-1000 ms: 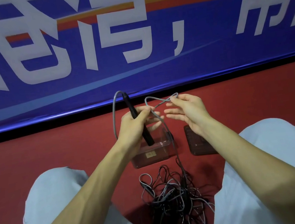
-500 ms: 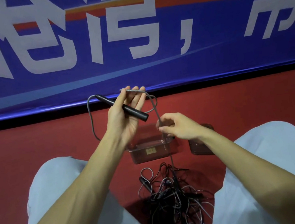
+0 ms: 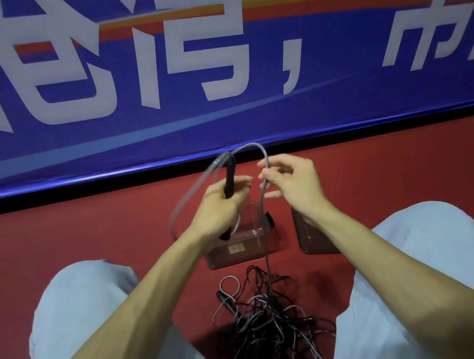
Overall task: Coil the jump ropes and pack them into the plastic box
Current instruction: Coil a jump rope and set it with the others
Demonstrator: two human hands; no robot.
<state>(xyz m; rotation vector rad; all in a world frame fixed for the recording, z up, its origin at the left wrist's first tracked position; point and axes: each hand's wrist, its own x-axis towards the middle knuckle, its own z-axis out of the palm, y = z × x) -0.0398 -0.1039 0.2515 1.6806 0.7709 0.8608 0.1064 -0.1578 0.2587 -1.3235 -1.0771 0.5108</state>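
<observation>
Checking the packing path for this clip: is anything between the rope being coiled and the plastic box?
Nothing visible. The plastic box sits open on the floor below the left hand; its lid lies beside it. The grey rope, pinched by the right hand, runs down into the tangled pile.

We read lettering in only two places. Behind the plastic box (image 3: 265, 245), a blue banner (image 3: 341, 104) carries large white Chinese characters with their tops cut off by the frame. Up and to the left of the box stands what looks like 沧 (image 3: 42, 85), straight above the box what looks like 湾 (image 3: 195, 63), and to the right of that a white comma (image 3: 292, 65). Far to the right of the box, a further character (image 3: 435, 14) is too cropped to read. On the box's near wall sits a small beige sticker (image 3: 236, 248), its print too small for us to make out.
</observation>
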